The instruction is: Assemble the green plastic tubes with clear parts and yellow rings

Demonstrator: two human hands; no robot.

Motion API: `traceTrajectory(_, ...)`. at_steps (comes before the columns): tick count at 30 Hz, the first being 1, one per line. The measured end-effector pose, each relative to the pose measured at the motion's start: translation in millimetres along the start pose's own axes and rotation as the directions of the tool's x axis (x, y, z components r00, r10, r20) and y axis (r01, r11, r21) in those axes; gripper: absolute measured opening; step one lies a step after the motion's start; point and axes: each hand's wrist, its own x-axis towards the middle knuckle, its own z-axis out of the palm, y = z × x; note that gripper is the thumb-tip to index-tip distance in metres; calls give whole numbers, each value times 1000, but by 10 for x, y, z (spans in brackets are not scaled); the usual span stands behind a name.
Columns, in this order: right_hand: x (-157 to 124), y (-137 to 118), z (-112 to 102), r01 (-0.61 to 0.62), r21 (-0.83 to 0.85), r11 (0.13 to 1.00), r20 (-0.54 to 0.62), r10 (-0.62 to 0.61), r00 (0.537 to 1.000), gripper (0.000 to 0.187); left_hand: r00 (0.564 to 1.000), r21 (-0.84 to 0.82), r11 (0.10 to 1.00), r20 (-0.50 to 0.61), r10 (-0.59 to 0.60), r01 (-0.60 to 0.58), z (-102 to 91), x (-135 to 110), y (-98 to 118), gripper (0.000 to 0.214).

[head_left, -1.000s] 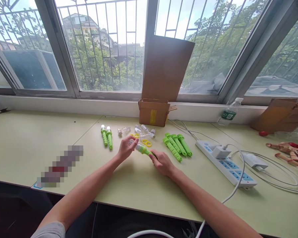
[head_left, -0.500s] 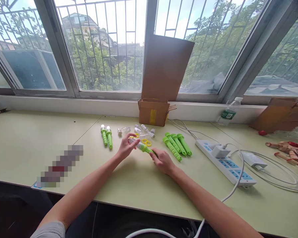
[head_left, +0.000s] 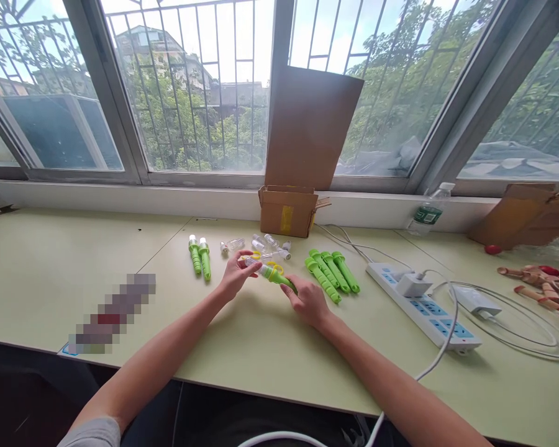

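Both my hands hold one green ribbed handle with a clear tip (head_left: 274, 275) just above the pale green table (head_left: 270, 347). My left hand (head_left: 235, 277) pinches the clear tip end. My right hand (head_left: 309, 302) grips the green lower end. Two finished green pieces with white tops (head_left: 200, 256) lie to the left. Three bare green handles (head_left: 333, 273) lie to the right. Small clear tubes (head_left: 261, 243) and yellow rings (head_left: 276, 267) lie just beyond my hands.
A small open cardboard box (head_left: 289, 211) stands at the window sill behind the parts. A white and blue power strip (head_left: 423, 307) with plugs and cables lies to the right. A water bottle (head_left: 429, 211), a cardboard box (head_left: 526, 214) and wooden toys (head_left: 540, 285) sit far right.
Both hands have lifted the green piece slightly and shifted it a little away from me, toward the yellow rings. The parts on the table have not moved.
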Motion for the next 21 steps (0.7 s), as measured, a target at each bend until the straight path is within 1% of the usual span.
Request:
traceTrajectory(3, 5, -12, -26, -44, 19, 999, 53, 43, 998, 28, 1000, -15, 1000, 18, -4, 4, -5, 3, -14, 55)
traceTrajectory(9, 35, -17, -102, -117, 143, 983, 175, 91, 980, 33, 997, -34, 999, 76, -19, 21, -16, -1, -33, 55)
traceTrajectory(12, 42, -22, -119, -150, 176, 973, 201, 113, 973, 36, 996, -40, 999, 89, -27, 31, -18, -8, -17, 57)
traceTrajectory(14, 36, -29, -109, -149, 179, 973, 184, 116, 976, 36, 996, -41, 999, 86, -32, 36, -16, -13, -7, 56)
traceTrajectory(16, 24, -37, -83, -137, 160, 978, 141, 115, 983, 33, 997, -38, 999, 76, -35, 38, -9, -16, -5, 54)
traceTrajectory(19, 2, -50, -37, -96, 120, 988, 38, 92, 995, 24, 999, -28, 999, 30, -39, 40, 12, -19, -13, 49)
traceTrajectory(21, -5, -56, -16, -69, 109, 992, -27, 72, 997, 23, 999, -19, 999, -6, -45, 45, 28, -22, -18, 46)
